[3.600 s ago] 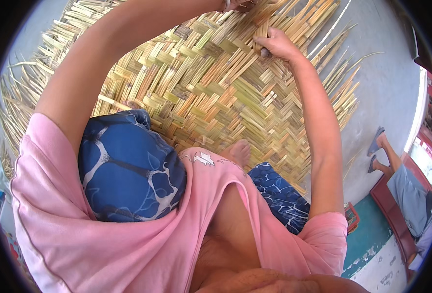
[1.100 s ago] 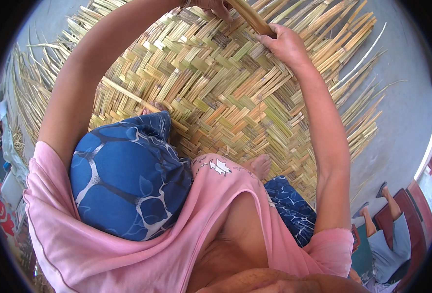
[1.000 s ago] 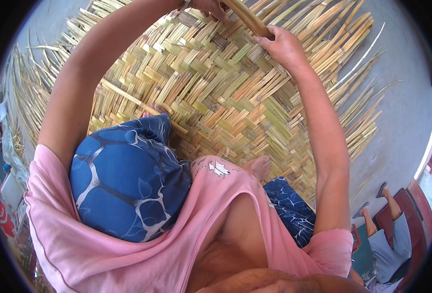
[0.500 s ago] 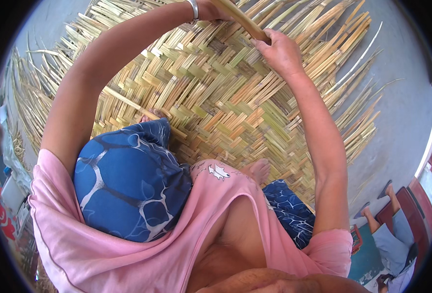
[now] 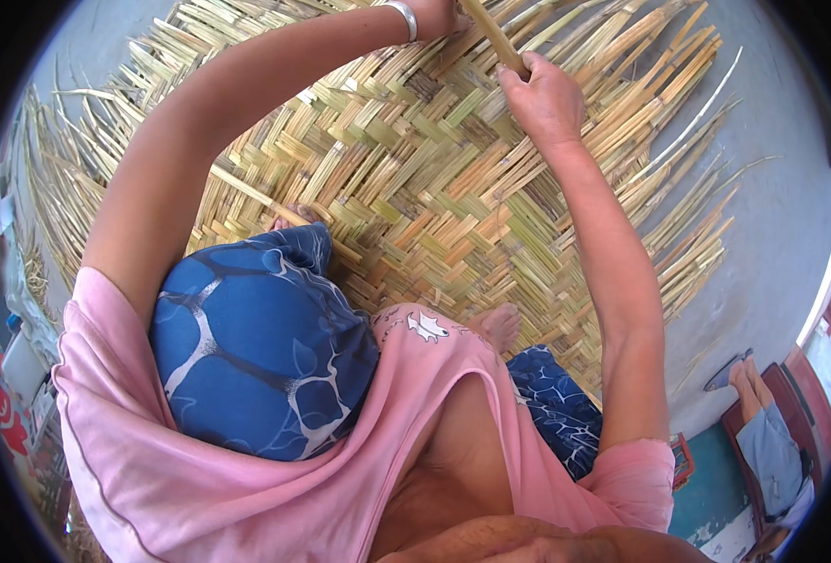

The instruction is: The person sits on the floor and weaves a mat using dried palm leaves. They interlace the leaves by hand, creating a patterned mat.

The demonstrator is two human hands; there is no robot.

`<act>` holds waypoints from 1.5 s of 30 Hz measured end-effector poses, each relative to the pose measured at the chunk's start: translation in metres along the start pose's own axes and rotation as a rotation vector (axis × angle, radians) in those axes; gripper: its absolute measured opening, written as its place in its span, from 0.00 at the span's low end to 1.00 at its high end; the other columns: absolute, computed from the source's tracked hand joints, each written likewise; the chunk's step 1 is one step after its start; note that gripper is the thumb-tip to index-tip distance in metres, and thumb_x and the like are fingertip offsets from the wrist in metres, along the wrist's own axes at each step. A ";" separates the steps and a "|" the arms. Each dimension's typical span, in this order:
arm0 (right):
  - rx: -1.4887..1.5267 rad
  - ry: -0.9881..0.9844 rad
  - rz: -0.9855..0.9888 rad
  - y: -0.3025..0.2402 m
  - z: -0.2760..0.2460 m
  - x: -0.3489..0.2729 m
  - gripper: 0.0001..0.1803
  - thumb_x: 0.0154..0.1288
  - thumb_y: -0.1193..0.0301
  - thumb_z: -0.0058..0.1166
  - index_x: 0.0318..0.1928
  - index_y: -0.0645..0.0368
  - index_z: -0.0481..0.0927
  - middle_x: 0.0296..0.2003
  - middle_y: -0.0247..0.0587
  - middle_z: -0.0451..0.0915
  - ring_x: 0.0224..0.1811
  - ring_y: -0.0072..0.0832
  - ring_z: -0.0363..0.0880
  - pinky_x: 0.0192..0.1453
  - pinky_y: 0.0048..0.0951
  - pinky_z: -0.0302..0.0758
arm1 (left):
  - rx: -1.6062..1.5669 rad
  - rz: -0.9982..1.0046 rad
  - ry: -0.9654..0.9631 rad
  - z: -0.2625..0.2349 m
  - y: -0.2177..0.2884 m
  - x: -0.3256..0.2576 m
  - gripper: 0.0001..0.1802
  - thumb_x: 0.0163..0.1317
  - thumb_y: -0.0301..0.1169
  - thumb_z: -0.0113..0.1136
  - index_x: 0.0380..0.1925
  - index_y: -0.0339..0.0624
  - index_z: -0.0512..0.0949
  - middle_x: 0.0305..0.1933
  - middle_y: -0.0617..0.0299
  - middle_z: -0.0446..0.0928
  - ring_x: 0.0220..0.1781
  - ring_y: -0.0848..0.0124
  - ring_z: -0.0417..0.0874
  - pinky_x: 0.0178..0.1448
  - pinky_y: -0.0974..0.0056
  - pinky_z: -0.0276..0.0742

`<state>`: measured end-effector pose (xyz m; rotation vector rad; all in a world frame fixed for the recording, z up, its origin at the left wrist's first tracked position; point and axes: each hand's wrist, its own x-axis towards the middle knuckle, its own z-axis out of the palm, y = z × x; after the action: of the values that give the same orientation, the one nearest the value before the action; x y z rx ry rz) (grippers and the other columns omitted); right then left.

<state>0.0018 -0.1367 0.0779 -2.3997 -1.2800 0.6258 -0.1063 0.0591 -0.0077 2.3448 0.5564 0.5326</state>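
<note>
My right hand (image 5: 547,101) is wrapped round the lower end of a smooth tan stick (image 5: 496,38). That stick slants up past the top edge of the view, above a large herringbone mat (image 5: 434,202) of split green and straw-coloured strips. At the top edge, my left hand (image 5: 440,17) has curled fingers right beside the stick, below a silver bangle. The picture cuts that hand off, so its grip is partly hidden. A thin pale rod (image 5: 251,190) lies on the mat, passing by the toes of my left foot (image 5: 293,218).
Loose unwoven strip ends (image 5: 659,70) fan out round the mat onto the grey floor (image 5: 772,169). My right foot (image 5: 500,327) rests on the weave. At the lower right a person's legs (image 5: 749,389) show beside a dark red seat (image 5: 795,385).
Both hands and the stick have shifted slightly right and toward the top edge. My left hand shows less of itself. The other person's legs have come closer together.
</note>
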 end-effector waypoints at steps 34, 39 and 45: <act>0.021 0.292 0.000 -0.009 0.018 -0.006 0.16 0.66 0.57 0.56 0.37 0.57 0.84 0.27 0.51 0.84 0.34 0.53 0.84 0.42 0.52 0.79 | -0.702 -0.502 -0.515 -0.003 0.013 0.066 0.11 0.60 0.34 0.69 0.37 0.39 0.83 0.32 0.59 0.83 0.31 0.69 0.83 0.33 0.61 0.79; 0.107 0.347 0.077 -0.004 0.026 -0.007 0.14 0.65 0.60 0.57 0.35 0.58 0.82 0.26 0.51 0.84 0.32 0.53 0.84 0.40 0.51 0.79 | -0.690 -0.482 -0.543 0.003 0.021 0.067 0.11 0.59 0.35 0.71 0.34 0.39 0.84 0.30 0.59 0.82 0.30 0.69 0.82 0.32 0.61 0.77; 0.207 0.420 0.094 -0.010 0.033 -0.016 0.13 0.66 0.60 0.58 0.35 0.58 0.80 0.30 0.48 0.84 0.34 0.50 0.84 0.40 0.50 0.79 | -0.677 -0.467 -0.536 0.009 0.020 0.077 0.13 0.59 0.37 0.73 0.31 0.39 0.84 0.27 0.59 0.82 0.28 0.70 0.81 0.31 0.60 0.76</act>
<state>-0.0306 -0.1416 0.0588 -2.2688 -0.8865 0.2422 -0.0327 0.0803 0.0170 1.5426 0.5318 -0.1259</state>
